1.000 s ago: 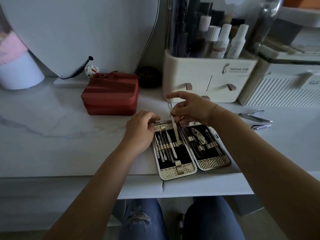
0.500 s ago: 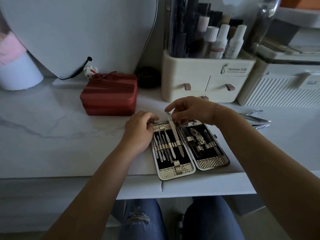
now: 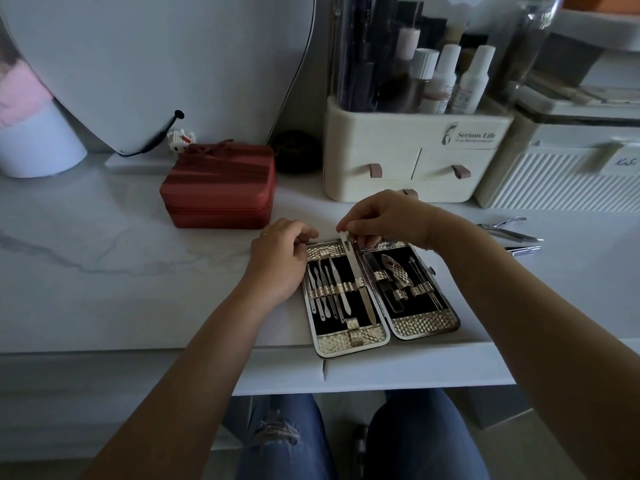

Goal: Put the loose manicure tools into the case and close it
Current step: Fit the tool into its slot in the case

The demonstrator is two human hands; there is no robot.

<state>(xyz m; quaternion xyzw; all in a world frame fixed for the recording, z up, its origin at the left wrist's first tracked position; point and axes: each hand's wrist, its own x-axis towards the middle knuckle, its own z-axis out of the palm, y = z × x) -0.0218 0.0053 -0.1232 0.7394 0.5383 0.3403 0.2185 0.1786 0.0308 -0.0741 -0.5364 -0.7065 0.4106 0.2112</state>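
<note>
The manicure case (image 3: 381, 296) is lying open and flat at the front edge of the white marble-patterned table (image 3: 104, 271), its two black-lined halves spread side by side. A long flat metal file (image 3: 356, 282) is being pinched at its upper end between the thumb and fingertips of the right hand (image 3: 384, 220), whose fingers are drawn together and curled down over the top rim of the case. The file is being held along the right side of the left half, next to the hinge, with its lower tip lying just short of the gold-textured band at the bottom. The left hand (image 3: 277, 261) is being rested, loosely curled, on the table against the left rim of the case, its fingertips touching the upper left corner; nothing is being gripped in it. Several slim tools (image 3: 327, 289) are being kept under the elastic strap in the left half, and others are being kept under straps in the right half. Two loose tools are lying on the table well to the right of the case: a nipper (image 3: 509, 230) and, just in front of it, a nail clipper (image 3: 523, 250).
</note>
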